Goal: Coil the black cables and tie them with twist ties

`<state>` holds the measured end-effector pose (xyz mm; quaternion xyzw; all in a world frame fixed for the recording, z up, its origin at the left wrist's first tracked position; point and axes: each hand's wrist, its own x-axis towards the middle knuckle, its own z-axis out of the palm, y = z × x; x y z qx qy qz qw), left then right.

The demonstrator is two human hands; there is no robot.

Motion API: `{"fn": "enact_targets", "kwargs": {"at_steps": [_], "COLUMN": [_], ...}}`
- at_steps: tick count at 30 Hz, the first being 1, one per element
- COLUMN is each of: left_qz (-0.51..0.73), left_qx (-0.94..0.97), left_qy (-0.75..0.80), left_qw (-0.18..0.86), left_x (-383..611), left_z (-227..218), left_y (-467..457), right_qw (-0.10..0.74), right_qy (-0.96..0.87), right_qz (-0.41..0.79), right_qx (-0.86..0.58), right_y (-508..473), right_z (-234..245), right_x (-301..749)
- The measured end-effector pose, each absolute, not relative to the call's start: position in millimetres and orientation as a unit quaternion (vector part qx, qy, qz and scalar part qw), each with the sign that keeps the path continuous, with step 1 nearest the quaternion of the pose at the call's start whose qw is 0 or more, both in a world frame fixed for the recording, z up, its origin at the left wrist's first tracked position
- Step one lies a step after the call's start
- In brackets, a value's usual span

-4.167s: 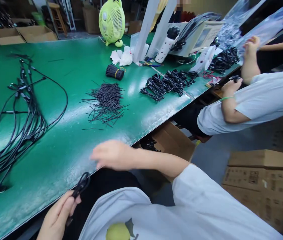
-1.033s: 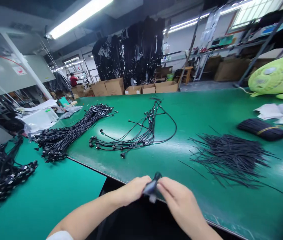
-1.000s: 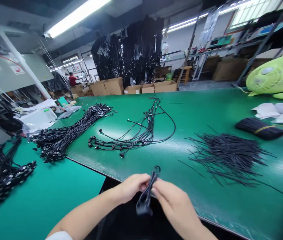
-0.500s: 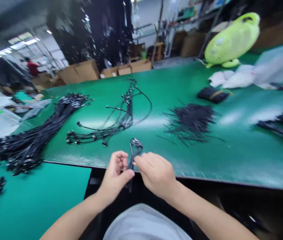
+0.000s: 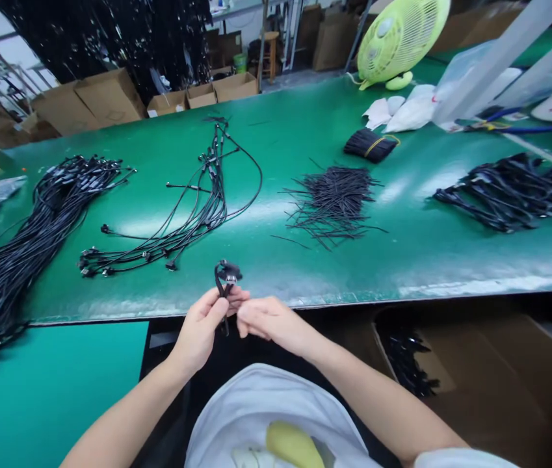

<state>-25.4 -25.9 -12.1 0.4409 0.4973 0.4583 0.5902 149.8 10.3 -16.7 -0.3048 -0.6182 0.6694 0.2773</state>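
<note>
- A person's left hand (image 5: 200, 331) is pinching a black cable (image 5: 219, 276) in a narrow grip, fingers closed around it.
- The right hand (image 5: 270, 323) is curling narrow just beside the cable, its fingertips (image 5: 242, 318) meeting the left hand; whether it is gripping the cable cannot be told.
- The cable is looping upward above both hands, its small connector (image 5: 231, 278) standing just over the front edge of the green desk (image 5: 402, 260).
- A loose cable harness (image 5: 192, 208) is lying on the desk beyond the hands, with a thick cable bundle (image 5: 26, 240) to its left.
- A pile of short black wires (image 5: 334, 201) and a tied wire bundle (image 5: 370, 144) are lying to the right, near a heap of cables (image 5: 504, 192).
- A cardboard box (image 5: 475, 383) holding dark cables (image 5: 405, 364) is sitting below the desk, to the right.
- A green fan (image 5: 397, 42) is standing at the far edge of the desk.
</note>
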Motion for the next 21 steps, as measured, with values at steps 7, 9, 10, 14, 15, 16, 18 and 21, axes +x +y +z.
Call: {"fn": "enact_targets", "kwargs": {"at_steps": [7, 9, 10, 14, 15, 16, 18, 21], "left_qz": [0.392, 0.368, 0.356, 0.280, 0.262, 0.252, 0.249, 0.270], "left_qx": [0.504, 0.521, 0.518, 0.509, 0.519, 0.526, 0.526, 0.487], "left_qy": [0.546, 0.550, 0.538, 0.455, 0.450, 0.452, 0.455, 0.441], "left_qw": [0.542, 0.539, 0.561, 0.675, 0.677, 0.674, 0.674, 0.704], "left_x": [-9.1, -7.3, -7.4, -11.1, -11.4, -11.2, -9.7, -7.6], "left_z": [-12.7, -14.5, -15.2, -14.8, -14.2, -13.9, -14.5, -19.6], "left_y": [-24.4, -25.3, -25.3, -25.2, -26.1, -27.7, -32.1, -38.3], "right_qw": [0.423, 0.452, 0.476, 0.500, 0.487, 0.470, 0.436, 0.400], "right_qy": [-0.692, -0.656, -0.626, -0.528, -0.506, -0.483, -0.442, -0.438], "right_qz": [0.443, 0.479, 0.495, 0.579, 0.610, 0.643, 0.700, 0.729], "right_qx": [-0.383, -0.369, -0.369, -0.370, -0.367, -0.363, -0.354, -0.342], "right_y": [22.8, 21.3, 20.7, 21.1, 21.5, 21.7, 21.2, 19.4], "right_z": [0.0, -3.0, -5.1, -9.5, -9.3, -8.8, -7.5, -7.1], "right_x": [147.7, 133.9, 128.0, 120.9, 122.7, 125.2, 130.4, 135.2]}}
